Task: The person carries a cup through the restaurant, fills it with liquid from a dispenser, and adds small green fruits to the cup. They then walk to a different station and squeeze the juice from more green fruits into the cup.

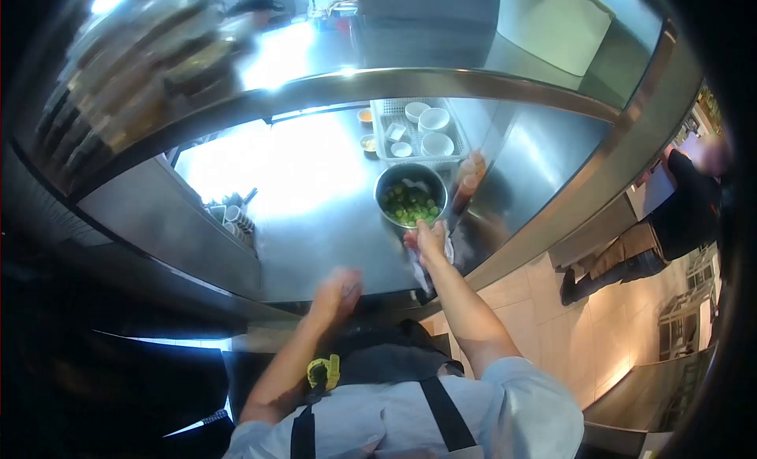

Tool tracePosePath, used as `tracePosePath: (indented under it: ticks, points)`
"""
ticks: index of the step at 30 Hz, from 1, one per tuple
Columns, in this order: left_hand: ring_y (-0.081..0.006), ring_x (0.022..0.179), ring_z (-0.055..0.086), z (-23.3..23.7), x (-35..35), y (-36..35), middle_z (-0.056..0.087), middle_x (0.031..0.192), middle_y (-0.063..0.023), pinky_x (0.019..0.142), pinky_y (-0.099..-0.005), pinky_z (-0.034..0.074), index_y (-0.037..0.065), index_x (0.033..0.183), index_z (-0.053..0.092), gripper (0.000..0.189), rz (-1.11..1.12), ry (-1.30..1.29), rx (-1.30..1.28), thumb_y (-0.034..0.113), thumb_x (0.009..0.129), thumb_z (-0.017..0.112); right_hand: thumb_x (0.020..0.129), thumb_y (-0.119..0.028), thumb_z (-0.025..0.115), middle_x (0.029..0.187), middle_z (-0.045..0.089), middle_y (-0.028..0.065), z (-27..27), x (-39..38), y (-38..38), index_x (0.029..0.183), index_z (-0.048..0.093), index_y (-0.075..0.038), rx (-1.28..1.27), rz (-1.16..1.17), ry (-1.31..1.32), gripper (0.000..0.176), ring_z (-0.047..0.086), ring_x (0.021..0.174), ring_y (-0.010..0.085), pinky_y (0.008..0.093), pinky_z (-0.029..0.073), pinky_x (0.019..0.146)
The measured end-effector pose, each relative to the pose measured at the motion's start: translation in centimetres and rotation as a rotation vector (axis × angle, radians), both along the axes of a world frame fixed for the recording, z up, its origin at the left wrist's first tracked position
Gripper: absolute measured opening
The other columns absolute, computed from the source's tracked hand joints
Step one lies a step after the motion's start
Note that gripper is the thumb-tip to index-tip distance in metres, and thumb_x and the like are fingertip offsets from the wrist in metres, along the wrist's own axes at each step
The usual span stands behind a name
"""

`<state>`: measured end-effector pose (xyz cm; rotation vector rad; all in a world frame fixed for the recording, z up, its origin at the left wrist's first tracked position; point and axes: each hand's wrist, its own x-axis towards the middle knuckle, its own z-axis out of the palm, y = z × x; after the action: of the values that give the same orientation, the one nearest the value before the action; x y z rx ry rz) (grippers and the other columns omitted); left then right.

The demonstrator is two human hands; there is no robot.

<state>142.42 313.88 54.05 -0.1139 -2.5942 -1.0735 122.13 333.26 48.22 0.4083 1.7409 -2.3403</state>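
A round metal pot (392,177) stands on the steel counter, with chopped green vegetables (412,204) inside. My right hand (430,240) is closed at the near side of the pot, gripping it there; whether it holds the rim or a handle is hidden. Under and beside that hand lies a pale crumpled cloth (421,271), partly covered by my wrist. My left hand (339,292) hovers near the counter's front edge, left of the pot, and motion smears its fingers.
Behind the pot is a white plastic basket (380,137) with several white bowls (434,120). Sauce bottles (466,189) stand right of the pot. Stacked cups (236,216) sit at the counter's left side. A steel shelf edge (378,82) crosses above. Another person (678,207) stands at far right.
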Motion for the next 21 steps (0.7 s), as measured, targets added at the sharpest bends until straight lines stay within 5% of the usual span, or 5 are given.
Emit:
tracePosePath:
  ticks: [6,8,9,13,21]
  points:
    - [-0.0371,0.099,0.064,-0.9,-17.9,3.2,0.064,0.111,-0.0189,0.085,-0.0445,0.053,0.007,0.119,0.059,0.037,-0.111,0.087,-0.064,0.015,0.084,0.067,0.095,-0.021,0.057,0.083,0.065,0.0188,-0.8,-0.8,0.5,0.112,0.045,-0.003,0.172,0.021,0.033,0.027,0.065,0.054,0.0237,0.0348,0.052,0.042]
    - [-0.0399,0.105,0.061,-3.4,-24.6,3.6,0.062,0.114,-0.0215,0.091,-0.0468,0.051,0.005,0.122,0.057,0.042,-0.108,-0.025,-0.216,0.017,0.083,0.065,0.092,-0.028,0.064,0.112,0.064,0.0228,-2.1,-1.3,0.8,0.128,0.048,0.001,0.728,0.017,0.18,0.049,0.067,0.099,0.0339,0.0443,0.054,0.084]
    - [-0.0406,0.108,0.06,-5.2,-27.4,3.9,0.061,0.115,-0.0231,0.093,-0.0474,0.05,0.004,0.122,0.056,0.044,-0.089,-0.129,-0.248,0.017,0.081,0.065,0.092,-0.03,0.066,0.119,0.063,0.0227,-0.3,-0.9,1.3,0.125,0.051,0.001,0.491,0.051,0.129,0.048,0.059,0.115,0.0366,0.0439,0.044,0.098]
    - [-0.047,0.12,0.054,-5.7,-30.7,6.1,0.051,0.131,-0.0305,0.101,-0.0534,0.045,0.001,0.137,0.043,0.07,0.105,-0.472,-0.271,0.036,0.083,0.067,0.093,-0.016,0.064,0.084,0.063,0.0137,0.8,-0.7,1.5,0.11,0.046,-0.002,0.129,0.108,0.064,0.029,0.065,0.051,0.0188,0.0318,0.056,0.043]
    - [-0.0462,0.132,0.044,-3.9,-30.3,11.3,0.047,0.144,-0.0252,0.104,-0.0628,0.039,0.011,0.145,0.043,0.081,0.154,-0.48,-0.36,0.056,0.081,0.065,0.097,-0.025,0.06,0.083,0.068,0.0171,0.9,-1.2,2.7,0.11,0.046,-0.002,0.196,0.256,0.056,0.03,0.069,0.064,0.0249,0.0388,0.057,0.054]
